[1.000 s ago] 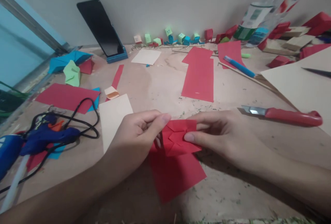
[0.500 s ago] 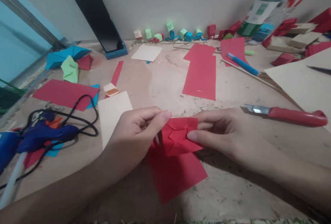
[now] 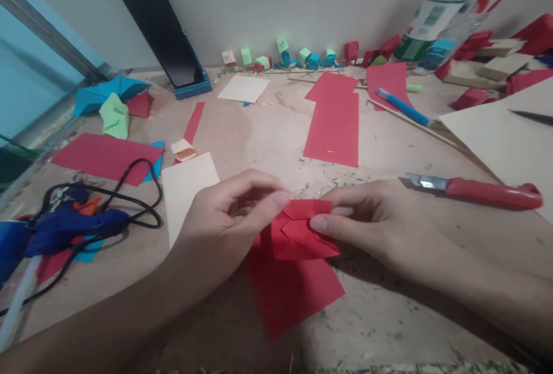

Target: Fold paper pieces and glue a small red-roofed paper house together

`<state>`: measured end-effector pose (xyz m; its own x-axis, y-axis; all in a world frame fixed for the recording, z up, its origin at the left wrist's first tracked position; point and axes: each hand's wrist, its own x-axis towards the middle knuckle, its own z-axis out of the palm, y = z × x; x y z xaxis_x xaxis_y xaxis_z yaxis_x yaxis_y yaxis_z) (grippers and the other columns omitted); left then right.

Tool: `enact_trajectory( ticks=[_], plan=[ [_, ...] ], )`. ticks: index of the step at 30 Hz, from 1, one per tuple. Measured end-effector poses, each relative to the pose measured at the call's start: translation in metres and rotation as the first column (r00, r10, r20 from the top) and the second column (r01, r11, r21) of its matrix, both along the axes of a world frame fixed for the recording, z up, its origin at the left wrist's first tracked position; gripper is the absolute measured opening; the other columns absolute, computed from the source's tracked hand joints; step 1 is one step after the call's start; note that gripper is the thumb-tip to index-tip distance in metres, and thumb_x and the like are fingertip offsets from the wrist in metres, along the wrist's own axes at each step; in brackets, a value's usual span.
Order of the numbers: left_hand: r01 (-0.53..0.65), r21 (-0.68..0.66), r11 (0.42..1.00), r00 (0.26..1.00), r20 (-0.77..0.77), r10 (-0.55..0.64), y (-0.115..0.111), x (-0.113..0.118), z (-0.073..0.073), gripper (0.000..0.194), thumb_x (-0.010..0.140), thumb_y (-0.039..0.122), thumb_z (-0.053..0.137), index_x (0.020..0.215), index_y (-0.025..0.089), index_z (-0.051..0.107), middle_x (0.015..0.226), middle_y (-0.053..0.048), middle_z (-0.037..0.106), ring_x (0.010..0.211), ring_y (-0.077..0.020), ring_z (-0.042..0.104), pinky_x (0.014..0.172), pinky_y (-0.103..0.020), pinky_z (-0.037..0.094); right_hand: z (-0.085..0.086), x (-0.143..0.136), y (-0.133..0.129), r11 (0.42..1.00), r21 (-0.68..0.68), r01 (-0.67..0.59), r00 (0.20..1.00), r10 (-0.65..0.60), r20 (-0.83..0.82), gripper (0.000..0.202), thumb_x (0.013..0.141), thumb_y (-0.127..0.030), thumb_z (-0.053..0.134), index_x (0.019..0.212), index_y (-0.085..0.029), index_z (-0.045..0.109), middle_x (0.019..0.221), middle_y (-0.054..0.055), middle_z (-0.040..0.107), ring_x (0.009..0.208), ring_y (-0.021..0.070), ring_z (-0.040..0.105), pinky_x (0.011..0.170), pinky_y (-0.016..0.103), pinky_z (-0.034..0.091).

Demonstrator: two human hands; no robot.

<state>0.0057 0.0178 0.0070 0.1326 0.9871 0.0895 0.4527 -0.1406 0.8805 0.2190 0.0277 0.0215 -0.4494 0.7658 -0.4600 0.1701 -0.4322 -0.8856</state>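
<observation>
Between my two hands is a folded red paper [image 3: 298, 238] with crossing creases and small flaps. My left hand [image 3: 242, 207] pinches its upper left corner, thumb on top and fingers behind. On the right edge, my right hand [image 3: 363, 215] grips it with the thumb on the front face; the fingers are partly hidden behind the paper. Below the folded piece, a flat red sheet [image 3: 298, 299] lies on the table, partly covered by it and in shadow.
A red-handled knife [image 3: 488, 191] lies right of my right hand. At the left are a blue glue gun [image 3: 82, 221] and its black cable. A phone [image 3: 166, 40] stands at the back left, a plastic bottle [image 3: 425, 28] at the back right. Red sheets [image 3: 332, 126] lie ahead.
My left thumb and fingers have shifted slightly right over the folded paper's upper left corner. The right hand keeps its hold. The whole view has moved very slightly.
</observation>
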Motion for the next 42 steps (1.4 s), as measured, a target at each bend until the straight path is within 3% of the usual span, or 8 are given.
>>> enact_trajectory(
  ticks=[3,6,12,17,23,31,38,42],
  plan=[
    [0.155,0.215,0.964,0.985,-0.108,-0.134,0.0,-0.007,0.002,0.02,0.089,0.019,0.071,0.108,0.024,0.071,0.111,-0.004,0.074,0.096,-0.019,0.071,0.082,-0.026,0.057,-0.001,0.0,0.0,1.0,-0.003,0.027,0.999,-0.027,-0.04,0.026,0.092,-0.024,0.069,0.068,-0.016,0.062,0.052,-0.006,0.048,0.042,0.0044,0.034,0.037,0.019,0.019],
    [0.301,0.35,0.887,0.934,-0.298,-0.199,0.002,-0.012,0.006,0.019,0.089,0.016,0.071,0.107,0.023,0.073,0.118,-0.008,0.072,0.104,-0.0221,0.069,0.091,-0.03,0.054,-0.004,0.001,0.001,1.0,0.002,0.004,0.996,-0.004,-0.086,0.032,0.09,-0.025,0.073,0.063,-0.016,0.058,0.051,-0.006,0.046,0.043,0.0041,0.034,0.038,0.019,0.021],
    [0.301,0.401,0.865,0.924,-0.347,-0.16,0.002,-0.011,0.005,0.021,0.09,0.02,0.074,0.111,0.022,0.071,0.113,-0.008,0.074,0.103,-0.0221,0.069,0.092,-0.031,0.054,-0.003,0.0,0.001,0.999,-0.043,0.008,0.998,-0.011,-0.067,0.033,0.088,-0.031,0.076,0.065,-0.016,0.056,0.051,-0.006,0.046,0.043,0.0044,0.034,0.039,0.019,0.021],
    [0.231,0.328,0.916,0.955,-0.257,-0.148,0.0,-0.012,0.004,0.031,0.09,0.017,0.071,0.12,0.024,0.066,0.114,-0.005,0.074,0.095,-0.0193,0.07,0.087,-0.03,0.057,-0.002,0.001,0.0,0.999,-0.041,0.006,1.0,-0.007,-0.027,0.032,0.09,-0.037,0.074,0.069,-0.015,0.061,0.053,-0.004,0.048,0.044,0.0053,0.035,0.04,0.02,0.02],
    [0.244,0.33,0.912,0.956,-0.242,-0.168,0.0,-0.011,0.005,0.032,0.088,0.008,0.064,0.116,0.023,0.067,0.112,-0.005,0.075,0.095,-0.0179,0.07,0.085,-0.028,0.058,-0.006,0.003,0.003,1.0,-0.026,-0.009,0.999,0.008,-0.042,0.03,0.09,-0.035,0.074,0.07,-0.015,0.063,0.052,-0.004,0.05,0.045,0.0058,0.037,0.039,0.02,0.022],
    [0.023,0.142,0.99,0.996,-0.088,-0.011,0.002,-0.009,-0.001,0.022,0.087,0.021,0.076,0.106,0.032,0.076,0.099,0.003,0.078,0.084,-0.0154,0.072,0.078,-0.022,0.06,-0.003,0.0,0.001,1.0,-0.003,0.013,1.0,-0.013,-0.018,0.029,0.092,-0.03,0.07,0.068,-0.016,0.062,0.053,-0.005,0.048,0.044,0.0053,0.036,0.039,0.02,0.023],
    [0.005,0.01,1.0,0.996,0.09,-0.006,0.004,-0.007,0.001,0.012,0.085,0.021,0.079,0.094,0.028,0.08,0.091,0.001,0.079,0.082,-0.0161,0.074,0.074,-0.021,0.062,0.001,0.0,0.003,0.988,0.102,-0.119,0.988,0.107,0.115,0.032,0.093,-0.029,0.069,0.064,-0.017,0.061,0.056,-0.004,0.049,0.048,0.0072,0.037,0.043,0.022,0.026],
    [0.034,-0.069,0.997,0.984,0.179,-0.021,0.007,-0.007,0.0,0.011,0.084,0.02,0.079,0.091,0.028,0.082,0.091,0.002,0.08,0.08,-0.0146,0.075,0.07,-0.018,0.061,0.004,0.002,0.0,0.946,0.152,-0.287,0.946,0.255,0.199,0.032,0.09,-0.033,0.074,0.065,-0.018,0.06,0.059,-0.004,0.049,0.052,0.0086,0.039,0.047,0.022,0.03]
  ],
)
